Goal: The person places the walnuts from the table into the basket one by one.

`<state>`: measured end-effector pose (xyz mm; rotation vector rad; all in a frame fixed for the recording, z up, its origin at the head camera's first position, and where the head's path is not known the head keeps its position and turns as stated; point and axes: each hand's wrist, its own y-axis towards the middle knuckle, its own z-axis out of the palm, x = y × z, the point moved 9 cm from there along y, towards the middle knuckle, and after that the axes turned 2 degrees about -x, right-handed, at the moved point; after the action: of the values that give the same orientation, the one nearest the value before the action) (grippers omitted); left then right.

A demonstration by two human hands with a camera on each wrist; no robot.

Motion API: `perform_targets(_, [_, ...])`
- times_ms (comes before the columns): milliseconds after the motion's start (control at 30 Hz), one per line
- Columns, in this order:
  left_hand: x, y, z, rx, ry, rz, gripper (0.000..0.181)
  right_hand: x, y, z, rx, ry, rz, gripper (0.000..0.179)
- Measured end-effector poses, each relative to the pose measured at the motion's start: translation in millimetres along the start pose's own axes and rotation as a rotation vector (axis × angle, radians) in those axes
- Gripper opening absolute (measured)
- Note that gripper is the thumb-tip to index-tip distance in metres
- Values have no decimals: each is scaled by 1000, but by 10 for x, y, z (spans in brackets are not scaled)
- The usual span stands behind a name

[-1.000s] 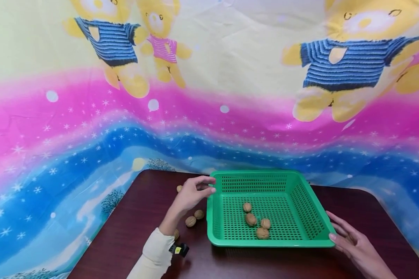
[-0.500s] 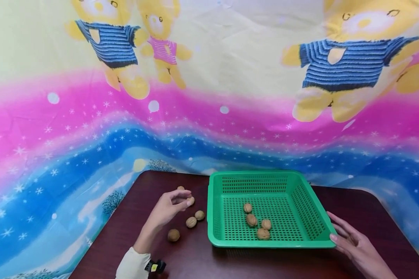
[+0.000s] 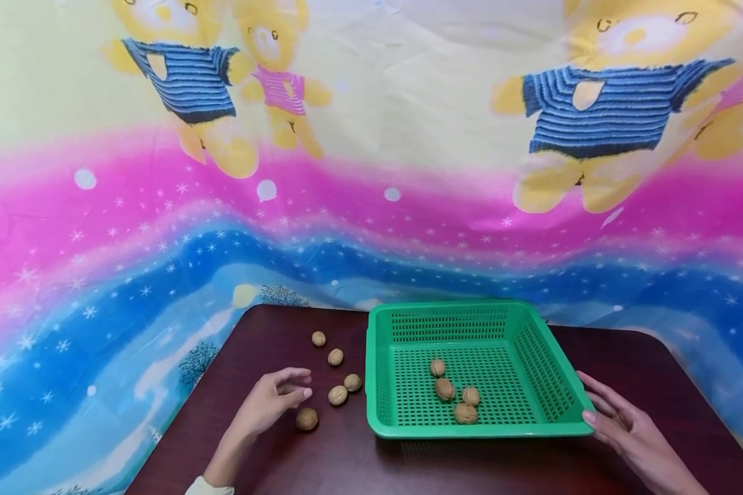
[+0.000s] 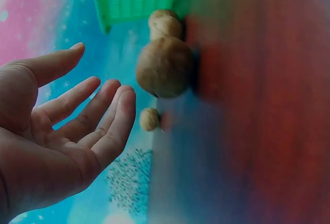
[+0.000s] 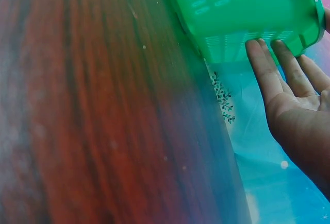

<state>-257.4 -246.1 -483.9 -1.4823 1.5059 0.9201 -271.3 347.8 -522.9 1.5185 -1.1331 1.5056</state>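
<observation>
Over the table's left part my left hand [image 3: 270, 400] is held with fingers apart and holds nothing. Just beyond its fingertips lies a dark round walnut [image 3: 306, 419], large in the left wrist view [image 4: 165, 67]. To its right are two touching walnuts [image 3: 338, 395], and farther back two more, one walnut [image 3: 336, 357] nearer than the other walnut [image 3: 318, 338]. Several walnuts [image 3: 444, 390] rest inside a green plastic basket [image 3: 479, 432]. My right hand [image 3: 625, 427] holds the basket's right side, thumb at the rim and fingers against the outer wall [image 5: 296, 87].
Dark reddish-brown wood forms the tabletop [image 3: 322, 467], with rounded far corners. Behind it hangs a cloth backdrop [image 3: 371, 227] printed with bears and snowflakes, close to the table's far edge. The basket stands right of centre, near that edge.
My left hand has drawn back from the basket's left rim, leftward and toward me, uncovering the walnuts on the table. My right hand and the basket have stayed put.
</observation>
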Motion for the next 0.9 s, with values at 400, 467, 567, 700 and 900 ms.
perform_targets(400, [286, -159, -3, 30, 26, -67, 49, 26, 11, 8, -3, -9, -20, 66])
perform_targets(467, [321, -171, 12, 43, 33, -84, 50, 23, 8, 15, 1, -3, -16, 66])
perform_targets(567, [362, -185, 34, 65, 43, -103, 51, 19, 3, 25, 3, 7, -5, 67])
perform_targets(700, [381, -188, 55, 83, 61, -102, 48, 9, 0, 15, -3, -1, 4, 67])
perform_targets(900, [380, -197, 76, 88, 83, -101, 43, 13, 6, -4, -5, -21, -26, 66])
